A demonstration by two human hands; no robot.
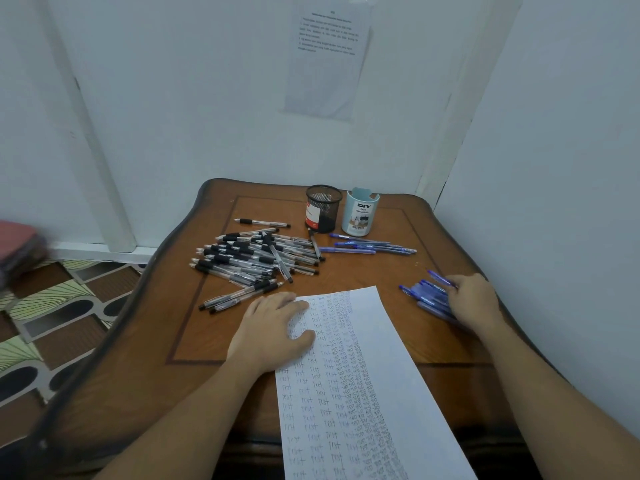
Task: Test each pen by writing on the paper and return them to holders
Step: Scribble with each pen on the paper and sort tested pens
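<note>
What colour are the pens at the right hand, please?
The pens are blue; head view shows it.

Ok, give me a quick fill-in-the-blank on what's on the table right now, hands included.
1. The left hand lies flat on the paper, which is covered with the handwritten word ____.
2. The right hand touches a bunch of ____ pens.
3. The mesh holder is coloured ____.
4. The pale blue holder beside it bears the large letters ____.

Missing words: test; blue; black; DIY.

Home corner: carved wooden table [363, 271], patterned floor [62, 306].
</note>
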